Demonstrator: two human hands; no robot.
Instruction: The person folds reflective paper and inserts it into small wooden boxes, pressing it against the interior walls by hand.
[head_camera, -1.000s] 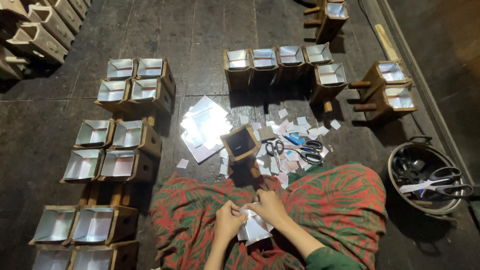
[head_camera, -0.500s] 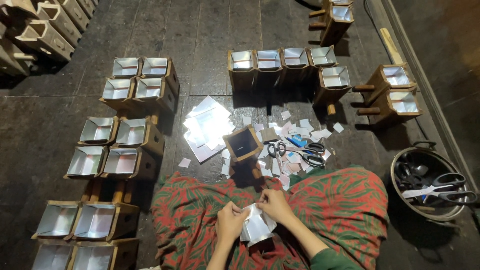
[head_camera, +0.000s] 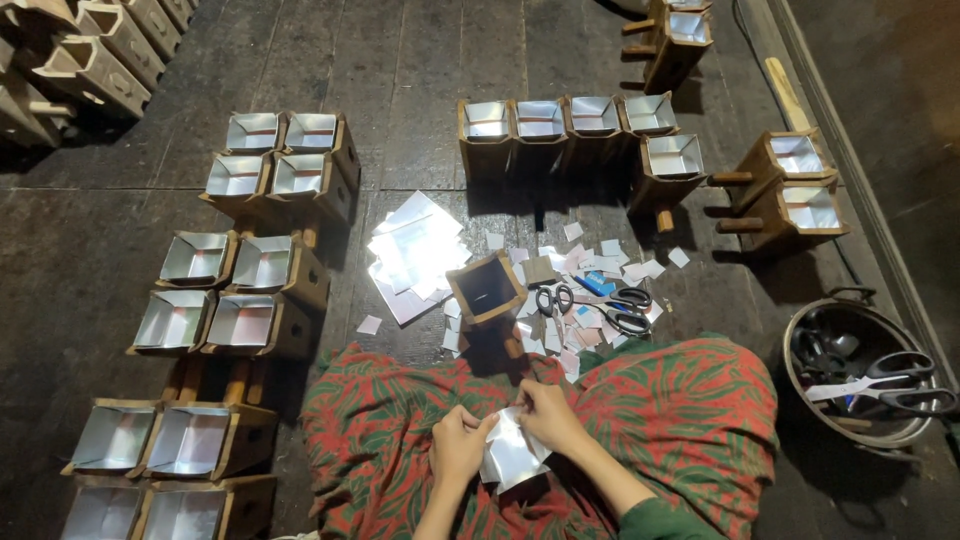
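Over my lap, draped in red and green patterned cloth (head_camera: 680, 420), both hands pinch a folded piece of shiny silver paper (head_camera: 512, 455). My left hand (head_camera: 458, 445) grips its left edge and my right hand (head_camera: 545, 413) grips its top right. Just beyond my knees stands an unlined wooden box with a dark inside (head_camera: 487, 288). To its left lies a pile of silver sheets (head_camera: 415, 252).
Paper scraps and two pairs of scissors (head_camera: 600, 300) litter the dark plank floor. Foil-lined wooden boxes stand in pairs at left (head_camera: 240, 320) and in a row at the back (head_camera: 570, 120). A metal bowl of scissors (head_camera: 865, 370) sits at right.
The view has shifted slightly. Both hands keep working the silver paper in my lap, which has turned a little between them.
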